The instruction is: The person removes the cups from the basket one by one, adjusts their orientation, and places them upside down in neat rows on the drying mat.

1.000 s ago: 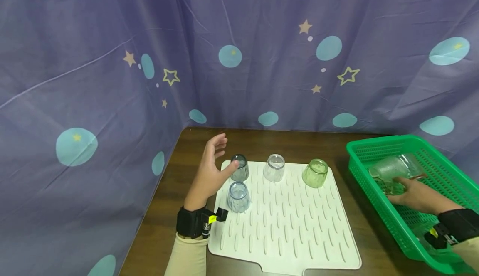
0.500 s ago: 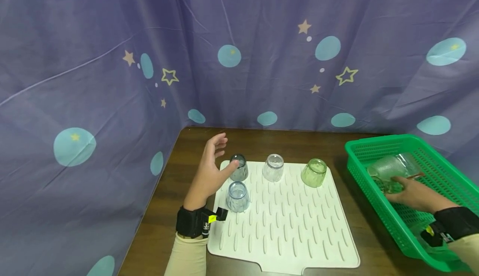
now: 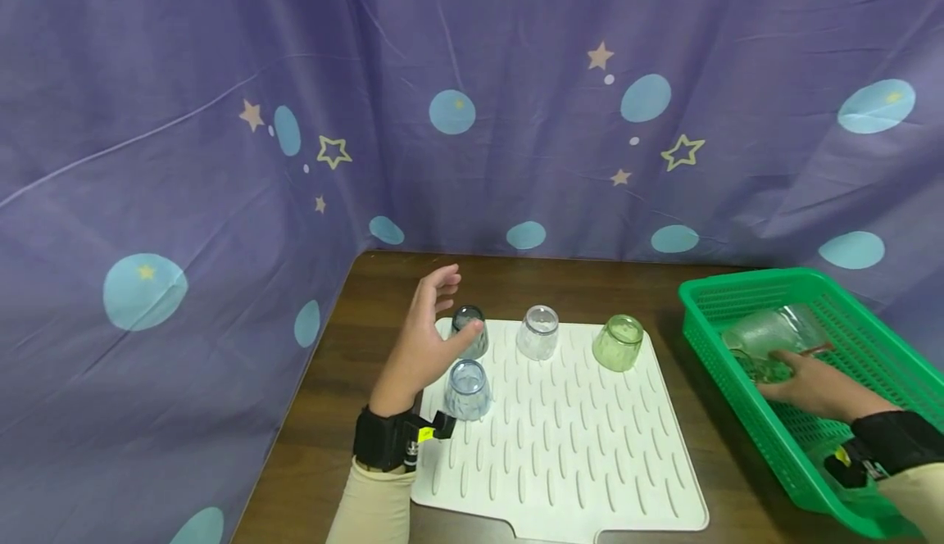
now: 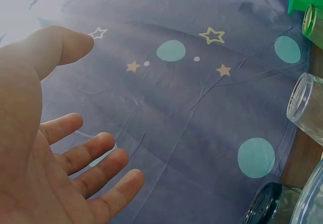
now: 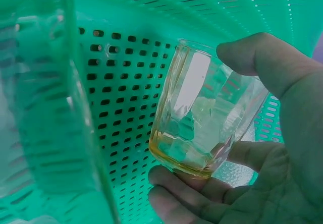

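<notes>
Inside the green plastic basket [image 3: 719,364], my right hand [image 3: 819,384] holds a clear, amber-tinted drinking glass [image 5: 197,108]. The thumb lies at its rim and the fingers are round its base, with the glass tilted in the right wrist view. My left hand [image 3: 420,355] hovers at the left of the white drying mat [image 3: 560,462], fingers apart and holding nothing. Its thumb covers part of a dark grey glass [image 3: 468,343] in the head view. Below that stands a blue glass [image 3: 468,392]. A clear glass [image 3: 539,335] and a green glass [image 3: 618,346] stand farther right, upside down.
Another large clear glass [image 3: 774,329] lies on its side in the basket beyond my right hand. A clear glass wall [image 5: 45,93] fills the left of the right wrist view. The brown wooden table [image 3: 590,282] ends at a purple patterned curtain [image 3: 516,175].
My left hand has shifted slightly to the right, nearer the dark grey glass. My right hand stays at almost the same place in the basket. The glasses on the mat have not moved.
</notes>
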A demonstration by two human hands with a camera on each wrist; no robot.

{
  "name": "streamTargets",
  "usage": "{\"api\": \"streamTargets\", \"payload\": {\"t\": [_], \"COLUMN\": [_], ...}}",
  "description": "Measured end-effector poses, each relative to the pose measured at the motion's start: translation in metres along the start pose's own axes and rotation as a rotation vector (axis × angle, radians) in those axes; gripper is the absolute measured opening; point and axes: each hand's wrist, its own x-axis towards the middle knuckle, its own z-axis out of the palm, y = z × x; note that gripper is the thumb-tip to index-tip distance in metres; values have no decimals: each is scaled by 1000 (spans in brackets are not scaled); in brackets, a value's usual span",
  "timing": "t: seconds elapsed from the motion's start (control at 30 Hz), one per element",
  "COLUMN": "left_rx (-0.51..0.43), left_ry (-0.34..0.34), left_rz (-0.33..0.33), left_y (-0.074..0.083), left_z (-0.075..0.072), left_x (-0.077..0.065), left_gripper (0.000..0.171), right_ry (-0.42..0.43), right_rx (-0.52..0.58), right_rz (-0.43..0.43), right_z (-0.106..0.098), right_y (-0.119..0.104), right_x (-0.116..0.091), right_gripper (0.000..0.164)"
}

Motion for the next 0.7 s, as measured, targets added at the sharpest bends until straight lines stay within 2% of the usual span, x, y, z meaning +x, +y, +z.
{"api": "streamTargets", "payload": {"t": [0.7], "left_rx": [13], "left_ry": [-35], "left_rz": [15], "left_y": [3], "left_z": [5], "left_x": [-2], "left_gripper": [76], "right_ry": [26], "right_rx": [-16], "right_rz": [-6], "right_z": [2], "right_y": [-1], "right_x": [-1], "right_gripper": [92]}}
